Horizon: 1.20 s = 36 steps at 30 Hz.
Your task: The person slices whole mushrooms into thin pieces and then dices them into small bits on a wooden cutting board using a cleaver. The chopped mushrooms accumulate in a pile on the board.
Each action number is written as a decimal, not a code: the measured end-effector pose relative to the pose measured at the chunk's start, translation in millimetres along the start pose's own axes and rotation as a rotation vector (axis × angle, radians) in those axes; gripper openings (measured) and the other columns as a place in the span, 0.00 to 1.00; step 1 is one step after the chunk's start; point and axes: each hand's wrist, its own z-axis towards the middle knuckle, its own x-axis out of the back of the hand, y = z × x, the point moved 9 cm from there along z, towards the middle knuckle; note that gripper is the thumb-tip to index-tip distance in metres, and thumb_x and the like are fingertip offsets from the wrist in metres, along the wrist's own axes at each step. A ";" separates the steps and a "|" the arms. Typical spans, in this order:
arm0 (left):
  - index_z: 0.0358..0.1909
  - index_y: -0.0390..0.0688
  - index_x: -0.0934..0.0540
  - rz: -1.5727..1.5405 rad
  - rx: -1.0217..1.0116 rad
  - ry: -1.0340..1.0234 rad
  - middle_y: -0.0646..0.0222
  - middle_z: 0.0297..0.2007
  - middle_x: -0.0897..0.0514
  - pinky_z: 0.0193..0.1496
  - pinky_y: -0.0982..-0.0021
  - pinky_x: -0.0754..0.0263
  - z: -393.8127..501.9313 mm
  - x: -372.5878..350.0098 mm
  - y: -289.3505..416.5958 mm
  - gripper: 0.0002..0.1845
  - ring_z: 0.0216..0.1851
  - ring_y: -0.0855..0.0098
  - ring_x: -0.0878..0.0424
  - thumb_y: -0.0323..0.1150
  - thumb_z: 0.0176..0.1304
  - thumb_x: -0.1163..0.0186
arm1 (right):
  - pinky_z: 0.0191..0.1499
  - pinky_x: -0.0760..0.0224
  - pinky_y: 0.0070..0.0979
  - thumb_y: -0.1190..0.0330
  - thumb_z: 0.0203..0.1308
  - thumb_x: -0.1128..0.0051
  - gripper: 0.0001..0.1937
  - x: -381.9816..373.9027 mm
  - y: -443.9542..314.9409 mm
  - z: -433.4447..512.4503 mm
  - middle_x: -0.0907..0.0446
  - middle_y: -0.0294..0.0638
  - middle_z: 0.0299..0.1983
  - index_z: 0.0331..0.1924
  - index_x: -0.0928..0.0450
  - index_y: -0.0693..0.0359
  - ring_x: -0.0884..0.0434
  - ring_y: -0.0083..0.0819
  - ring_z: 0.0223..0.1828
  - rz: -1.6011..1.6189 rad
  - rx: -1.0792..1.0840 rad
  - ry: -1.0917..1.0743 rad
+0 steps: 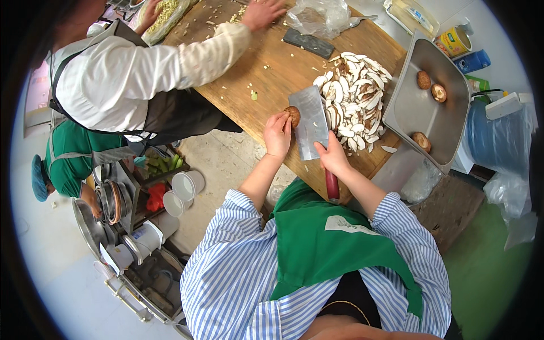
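Observation:
My left hand (pixel 277 135) grips a brown mushroom (pixel 293 116), probably a shiitake, against the wooden table (pixel 255 91). Close beside it, on the right, is the broad blade of a cleaver (pixel 311 123). A few pale bits cling to the blade. My right hand (pixel 333 155) is closed around the cleaver where the blade meets its dark red handle (pixel 332 185). Against the blade's far side lies a large heap of sliced mushrooms (pixel 355 100), white with brown edges. One loose slice (pixel 389 149) rests apart near the table edge.
A steel pan (pixel 444 123) with three whole mushrooms stands tilted at the right. A dark sharpening stone (pixel 308 43) and a plastic bag (pixel 318 17) lie at the back. A co-worker in a white sleeve (pixel 212 51) reaches across the table. Another person (pixel 85 148) bends by shelves of pans.

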 end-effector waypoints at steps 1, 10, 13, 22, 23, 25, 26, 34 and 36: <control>0.37 0.36 0.16 0.003 -0.005 0.009 0.59 0.37 0.17 0.45 0.64 0.24 0.3 0.5 1.2 0.09 0.40 0.58 0.19 0.27 0.55 0.34 | 0.24 0.31 0.39 0.68 0.64 0.48 0.14 -1.4 -4.4 4.9 0.23 0.53 0.26 0.45 0.39 0.67 0.23 0.45 0.20 -0.090 0.052 0.047; 0.42 0.35 0.18 0.017 0.056 -0.016 0.58 0.40 0.19 0.46 0.64 0.25 -5.0 1.5 -2.9 0.16 0.42 0.57 0.21 0.31 0.53 0.31 | 0.39 0.31 0.50 0.70 0.63 0.50 0.13 -24.9 -58.8 22.9 0.23 0.63 0.30 0.44 0.38 0.69 0.23 0.62 0.36 -0.468 0.262 0.119; 0.43 0.36 0.19 0.022 0.109 -0.033 0.57 0.41 0.20 0.48 0.63 0.26 -3.8 1.9 -10.0 0.17 0.44 0.55 0.22 0.34 0.55 0.32 | 0.39 0.30 0.47 0.69 0.63 0.49 0.13 -6.6 -67.1 5.3 0.23 0.62 0.33 0.45 0.37 0.67 0.23 0.61 0.37 -0.466 0.222 0.088; 0.47 0.40 0.23 -0.006 -0.111 -0.234 0.56 0.49 0.25 0.53 0.60 0.28 6.5 -16.6 17.3 0.21 0.50 0.53 0.25 0.35 0.53 0.31 | 0.35 0.32 0.51 0.72 0.63 0.51 0.10 47.6 -18.6 -46.6 0.24 0.59 0.29 0.41 0.39 0.65 0.23 0.59 0.32 -0.597 0.301 0.215; 0.47 0.40 0.23 0.012 -0.174 -0.251 0.57 0.50 0.25 0.53 0.61 0.28 5.7 -22.6 24.8 0.21 0.50 0.53 0.25 0.35 0.52 0.31 | 0.36 0.32 0.51 0.72 0.62 0.51 0.10 49.7 -21.6 -46.9 0.24 0.59 0.29 0.41 0.39 0.65 0.23 0.59 0.33 -0.631 0.304 0.205; 0.47 0.39 0.23 0.055 -0.299 -0.286 0.58 0.50 0.25 0.53 0.61 0.27 7.0 -28.3 47.9 0.22 0.50 0.53 0.25 0.33 0.50 0.30 | 0.36 0.32 0.51 0.72 0.62 0.51 0.09 52.0 -32.7 -49.0 0.23 0.60 0.31 0.41 0.39 0.65 0.22 0.59 0.34 -0.692 0.309 0.182; 0.49 0.39 0.23 0.047 -0.298 -0.329 0.58 0.51 0.25 0.53 0.61 0.27 8.6 -31.2 49.9 0.22 0.51 0.53 0.26 0.32 0.51 0.31 | 0.37 0.31 0.51 0.73 0.62 0.52 0.09 56.0 -31.6 -49.4 0.23 0.60 0.34 0.40 0.39 0.65 0.22 0.59 0.35 -0.698 0.252 0.153; 0.45 0.40 0.23 0.063 -0.604 -0.612 0.61 0.51 0.24 0.57 0.62 0.29 10.9 -46.6 74.6 0.16 0.54 0.56 0.28 0.29 0.53 0.36 | 0.40 0.29 0.49 0.75 0.59 0.49 0.12 51.9 -36.7 -44.6 0.24 0.59 0.38 0.44 0.38 0.65 0.21 0.58 0.36 -0.772 0.314 0.275; 0.45 0.40 0.23 0.071 -0.613 -0.675 0.63 0.52 0.24 0.57 0.63 0.29 9.8 -49.0 77.3 0.15 0.55 0.57 0.28 0.28 0.54 0.38 | 0.43 0.28 0.48 0.76 0.56 0.48 0.14 45.8 -37.3 -38.3 0.24 0.57 0.40 0.45 0.37 0.66 0.21 0.57 0.40 -0.850 0.250 0.210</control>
